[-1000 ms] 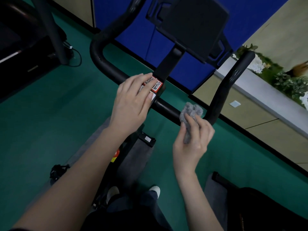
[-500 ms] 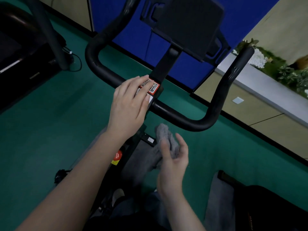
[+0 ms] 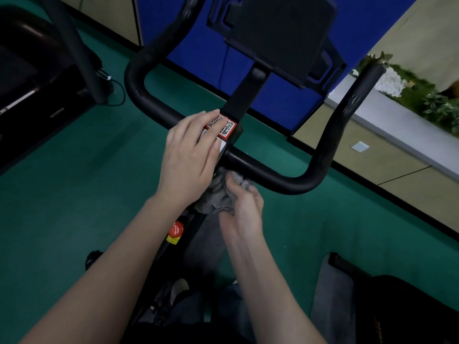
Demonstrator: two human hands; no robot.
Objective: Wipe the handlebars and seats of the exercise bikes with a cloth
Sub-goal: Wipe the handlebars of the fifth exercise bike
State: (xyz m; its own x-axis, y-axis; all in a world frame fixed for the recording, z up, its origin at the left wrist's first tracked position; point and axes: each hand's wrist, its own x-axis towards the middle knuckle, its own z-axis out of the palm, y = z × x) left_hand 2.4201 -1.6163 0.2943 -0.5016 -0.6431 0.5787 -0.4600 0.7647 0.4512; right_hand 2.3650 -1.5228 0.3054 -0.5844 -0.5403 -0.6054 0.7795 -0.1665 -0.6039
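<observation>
As we look down from head height, our two bare forearms reach forward from the bottom edge, above a green floor (image 3: 74, 182). Our right hand (image 3: 243, 209) sits just below the middle of the exercise bike's black handlebar (image 3: 285, 180). Its fingers (image 3: 252, 194) are curled around a bunched grey cloth (image 3: 213, 199), which touches the near edge of the bar beside the centre stem.

Our left hand (image 3: 188, 155) lies just beside it and slightly farther away. Its fingers are straight and together, holding nothing. They rest flat on the centre clamp and partly cover a red and white sticker (image 3: 224, 125) with a printed code. Under the left wrist, a round red knob (image 3: 175, 230) on a yellow base shows on the bike frame.

The handlebar runs out to both sides and bends away from us into two horns. Beyond the clamp, a black post rises to a dark flat console (image 3: 280, 33). Farther off are blue wall panels (image 3: 198, 50), a dark machine (image 3: 29, 83) at left, and a pale ledge (image 3: 387, 125) with green plants and white flowers at right.
</observation>
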